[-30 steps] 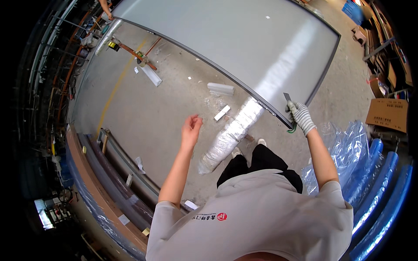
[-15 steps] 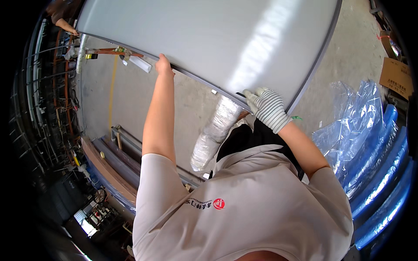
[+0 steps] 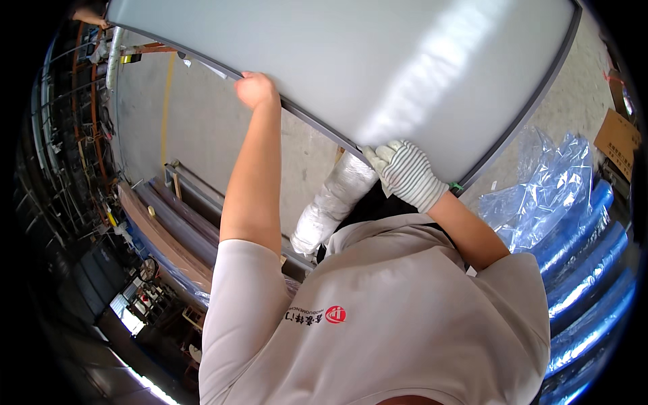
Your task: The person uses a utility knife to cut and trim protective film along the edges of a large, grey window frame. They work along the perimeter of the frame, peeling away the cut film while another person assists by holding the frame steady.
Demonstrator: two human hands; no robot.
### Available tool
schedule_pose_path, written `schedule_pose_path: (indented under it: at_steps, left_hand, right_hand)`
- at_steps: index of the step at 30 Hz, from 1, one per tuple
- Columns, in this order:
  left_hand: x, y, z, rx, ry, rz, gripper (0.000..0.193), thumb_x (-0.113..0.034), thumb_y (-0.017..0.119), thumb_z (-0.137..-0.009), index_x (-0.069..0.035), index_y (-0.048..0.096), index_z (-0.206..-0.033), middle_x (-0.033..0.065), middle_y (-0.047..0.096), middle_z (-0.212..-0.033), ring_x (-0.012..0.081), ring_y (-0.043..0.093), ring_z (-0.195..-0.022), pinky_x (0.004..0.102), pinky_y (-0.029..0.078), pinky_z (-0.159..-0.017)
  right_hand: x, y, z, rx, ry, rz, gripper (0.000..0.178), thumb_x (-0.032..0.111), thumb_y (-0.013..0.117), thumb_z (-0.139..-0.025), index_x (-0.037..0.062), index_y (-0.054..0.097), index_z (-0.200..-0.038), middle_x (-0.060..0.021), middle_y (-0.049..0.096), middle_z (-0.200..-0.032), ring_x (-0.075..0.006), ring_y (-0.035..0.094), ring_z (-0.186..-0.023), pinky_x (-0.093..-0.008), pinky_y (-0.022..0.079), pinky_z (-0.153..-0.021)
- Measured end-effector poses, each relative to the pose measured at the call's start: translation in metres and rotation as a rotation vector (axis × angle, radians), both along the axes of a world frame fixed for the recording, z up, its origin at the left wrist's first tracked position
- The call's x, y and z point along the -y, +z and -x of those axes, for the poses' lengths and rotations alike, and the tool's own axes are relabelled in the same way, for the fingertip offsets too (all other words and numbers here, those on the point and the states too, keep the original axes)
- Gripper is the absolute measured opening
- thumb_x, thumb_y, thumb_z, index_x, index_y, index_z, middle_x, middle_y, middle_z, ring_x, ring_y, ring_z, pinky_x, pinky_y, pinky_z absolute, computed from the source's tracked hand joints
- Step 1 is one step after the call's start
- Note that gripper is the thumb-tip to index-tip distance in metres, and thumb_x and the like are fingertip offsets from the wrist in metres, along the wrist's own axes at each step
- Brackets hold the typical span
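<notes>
A large grey panel with a dark frame edge (image 3: pixel 351 74) fills the top of the view, tilted, with a bright streak of reflection on its face. My bare left hand (image 3: pixel 257 90) is closed around its near edge, left of the middle; some of its fingers are hidden. Farther right, my right hand (image 3: pixel 403 170), in a white glove with grey stripes, grips the same edge near the panel's right corner. Its thumb lies near the edge, and the fingers are bent over the face. A co-worker's hand (image 3: pixel 94 19) touches the panel's far left corner.
Beneath the panel lies a roll wrapped in clear film (image 3: pixel 335 197). Blue film-wrapped lengths (image 3: pixel 580 270) and crumpled clear film (image 3: pixel 536 192) are on the right, below a cardboard box (image 3: pixel 617 143). Long brown profiles (image 3: pixel 169 236) lie at left, beside racks of bars (image 3: pixel 67 128).
The panel has shifted, its right edge farther right and its left part higher in view. My left hand has turned on the edge. Both hands still hold the panel.
</notes>
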State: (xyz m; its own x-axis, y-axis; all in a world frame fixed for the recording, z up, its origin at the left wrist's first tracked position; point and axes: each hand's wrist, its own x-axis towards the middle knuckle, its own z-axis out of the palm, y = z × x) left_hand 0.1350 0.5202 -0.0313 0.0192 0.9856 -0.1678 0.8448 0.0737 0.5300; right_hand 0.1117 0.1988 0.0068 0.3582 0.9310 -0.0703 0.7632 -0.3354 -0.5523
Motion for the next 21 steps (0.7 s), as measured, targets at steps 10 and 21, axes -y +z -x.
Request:
schedule_pose_path:
  at_steps: [10, 21]
  left_hand:
    - [0.000, -0.003, -0.003, 0.082, 0.008, -0.028, 0.037, -0.023, 0.041, -0.097, 0.013, 0.049, -0.100, 0.0284, 0.061, -0.099, 0.0415, 0.062, -0.090, 0.0485, 0.051, -0.077]
    - [0.004, 0.003, -0.001, 0.096, -0.020, -0.043, 0.035, -0.022, 0.042, -0.097, 0.013, 0.048, -0.100, 0.0291, 0.061, -0.098, 0.0419, 0.062, -0.090, 0.0487, 0.051, -0.077]
  right_hand:
    - [-0.006, 0.000, -0.018, -0.044, -0.077, -0.088, 0.030, 0.013, 0.055, -0.080, 0.0065, 0.066, -0.107, -0.0073, 0.064, -0.086, -0.0250, 0.060, -0.081, -0.0383, 0.049, -0.076]
    - [-0.016, 0.006, -0.044, -0.094, 0.026, -0.080, 0.045, 0.022, 0.064, -0.069, 0.0074, 0.063, -0.112, -0.0083, 0.061, -0.091, -0.0261, 0.056, -0.087, -0.0387, 0.044, -0.085]
